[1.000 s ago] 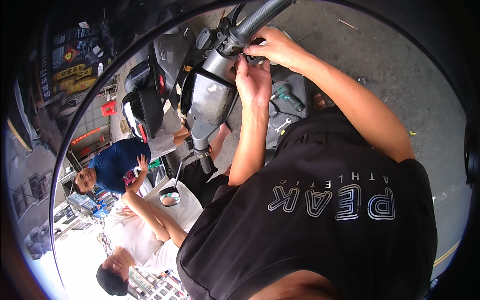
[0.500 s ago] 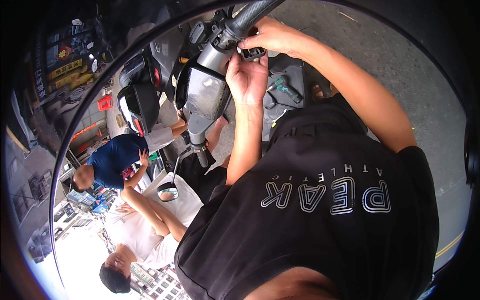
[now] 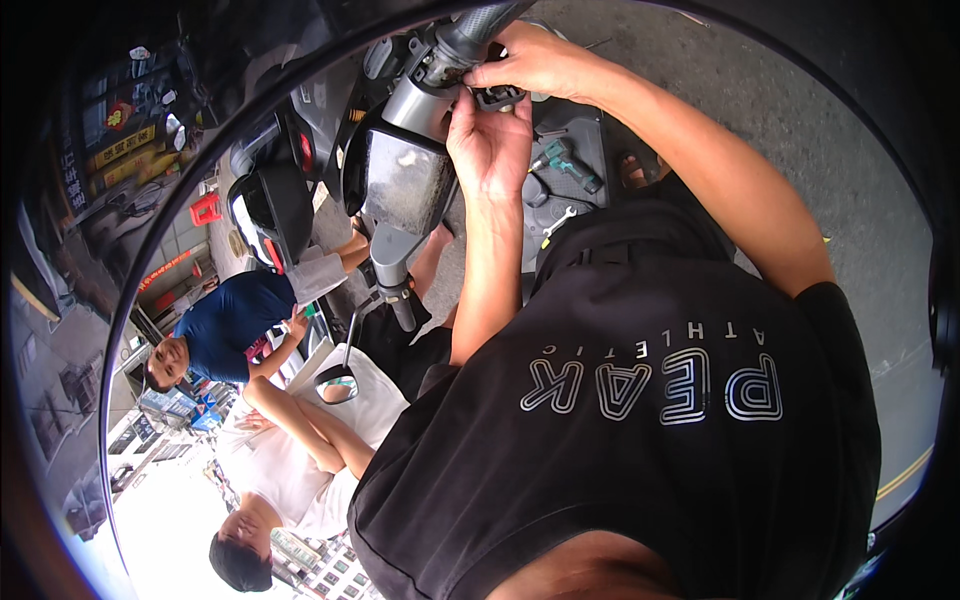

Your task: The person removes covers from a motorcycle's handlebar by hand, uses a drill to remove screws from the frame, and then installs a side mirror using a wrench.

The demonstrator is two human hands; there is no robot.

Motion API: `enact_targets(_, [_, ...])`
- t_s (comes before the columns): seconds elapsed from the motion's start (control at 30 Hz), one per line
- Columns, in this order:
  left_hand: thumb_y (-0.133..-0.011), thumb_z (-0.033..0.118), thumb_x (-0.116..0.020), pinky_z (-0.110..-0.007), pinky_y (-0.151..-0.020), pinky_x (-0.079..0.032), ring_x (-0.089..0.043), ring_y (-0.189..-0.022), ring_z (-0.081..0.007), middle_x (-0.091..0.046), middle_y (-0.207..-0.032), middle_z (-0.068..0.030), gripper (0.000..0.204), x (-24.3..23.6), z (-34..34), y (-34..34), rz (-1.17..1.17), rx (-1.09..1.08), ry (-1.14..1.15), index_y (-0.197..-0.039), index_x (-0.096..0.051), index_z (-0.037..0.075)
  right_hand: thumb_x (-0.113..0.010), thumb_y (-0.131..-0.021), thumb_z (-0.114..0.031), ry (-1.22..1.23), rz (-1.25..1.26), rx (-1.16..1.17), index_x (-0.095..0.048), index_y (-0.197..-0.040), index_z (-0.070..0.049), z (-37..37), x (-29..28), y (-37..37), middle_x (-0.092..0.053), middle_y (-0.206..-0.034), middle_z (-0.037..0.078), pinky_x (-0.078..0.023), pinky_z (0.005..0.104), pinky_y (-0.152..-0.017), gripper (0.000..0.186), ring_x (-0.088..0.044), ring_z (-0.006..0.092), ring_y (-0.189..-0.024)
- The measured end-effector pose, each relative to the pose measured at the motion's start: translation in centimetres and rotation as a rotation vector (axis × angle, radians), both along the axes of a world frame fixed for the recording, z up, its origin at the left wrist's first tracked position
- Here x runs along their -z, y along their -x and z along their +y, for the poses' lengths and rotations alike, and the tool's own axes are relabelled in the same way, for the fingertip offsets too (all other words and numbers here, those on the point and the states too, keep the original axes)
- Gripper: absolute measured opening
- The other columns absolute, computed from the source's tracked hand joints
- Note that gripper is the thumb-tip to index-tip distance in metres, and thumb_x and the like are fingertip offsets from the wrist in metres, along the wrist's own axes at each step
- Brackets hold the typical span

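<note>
My left hand [image 3: 490, 155], palm up and closed, holds a small black plastic housing [image 3: 500, 97] just below the scooter's carbon-patterned handlebar grip [image 3: 478, 25]. My right hand [image 3: 535, 65] is closed from above on the same part, its thumb reaching to the exposed metal fitting [image 3: 441, 66] at the grip's inner end. Some fingertips are hidden behind the part. A silver handlebar cover [image 3: 420, 100] adjoins the fitting, with a scuffed grey panel [image 3: 400, 180] below it. On the dark footboard [image 3: 555, 130] beneath my hands lie a teal drill [image 3: 565, 165] and a spanner [image 3: 560, 225].
A person in navy [image 3: 230, 325] and another in white [image 3: 300, 470] are to the left, beside the scooter's mirror [image 3: 338, 385]. Behind are another scooter's black box [image 3: 258, 210] and a red stool [image 3: 205, 208]. Grey pavement [image 3: 750, 120] lies right.
The handlebar and both my hands have shifted slightly up and left in the view. The black housing between my fingers shows more clearly, drawn a little away from the grip.
</note>
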State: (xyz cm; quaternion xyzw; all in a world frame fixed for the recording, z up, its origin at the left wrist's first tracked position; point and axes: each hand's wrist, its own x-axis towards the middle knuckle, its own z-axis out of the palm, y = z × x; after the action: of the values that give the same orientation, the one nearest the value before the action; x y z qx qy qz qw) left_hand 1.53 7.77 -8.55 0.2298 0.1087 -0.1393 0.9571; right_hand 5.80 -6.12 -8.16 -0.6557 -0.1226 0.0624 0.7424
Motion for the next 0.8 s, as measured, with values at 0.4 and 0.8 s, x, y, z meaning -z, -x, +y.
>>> enact_targets(0.4, [-0.098, 0.022, -0.047, -0.049, -0.113, -0.031, -0.046, -0.129, -0.0265, -0.055, -0.134, -0.0099, 0.034, 0.3, -0.4, -0.2, -0.031, -0.009, -0.049, -0.128, -0.053, 0.006, -0.075, -0.076, -0.025, 0.314, -0.141, -0.036, -0.062, -0.115, -0.002, -0.8, -2.5, -0.2, -0.067, -0.106, 0.013, -0.048, 0.0353, -0.087, 0.047, -0.061, 0.0229, -0.101])
enact_targets(0.8, [-0.097, 0.028, -0.049, -0.052, -0.113, -0.031, -0.046, -0.131, -0.0298, -0.052, -0.138, -0.0102, 0.041, 0.5, -0.4, 0.0, -0.044, 0.068, -0.040, -0.132, -0.051, 0.007, -0.068, -0.078, -0.023, 0.158, -0.056, -0.045, -0.063, -0.115, 0.001, 0.2, -0.6, -0.5, -0.067, -0.109, 0.019, -0.047, 0.0352, -0.089, 0.045, -0.063, 0.0285, -0.102])
